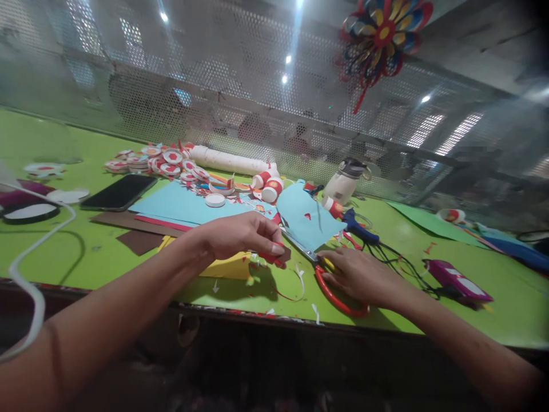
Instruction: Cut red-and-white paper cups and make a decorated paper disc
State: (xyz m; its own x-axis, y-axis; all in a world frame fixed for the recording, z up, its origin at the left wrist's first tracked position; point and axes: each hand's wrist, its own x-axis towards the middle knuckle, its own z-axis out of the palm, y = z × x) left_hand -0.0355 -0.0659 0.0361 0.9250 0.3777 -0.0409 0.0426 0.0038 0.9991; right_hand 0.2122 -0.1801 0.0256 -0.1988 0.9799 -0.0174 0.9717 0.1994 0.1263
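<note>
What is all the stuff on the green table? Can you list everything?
scissors: one, red handles, under the right hand
red paper piece: one, pinched in the left fingers
yellow paper: one sheet, under the left hand
blue paper sheets: a few, light blue, mid table
brown paper: two pieces, left of middle
phone: one, black, left side
paper discs: a pile, red and white, at the back
white tube: one, at the back
glue gun: one, blue, right of middle
bottle: one, white, at the back
purple case: one, right side
pinwheel: one, many colours, hanging above
left hand: holds the red paper piece
right hand: rests on the scissors
</note>
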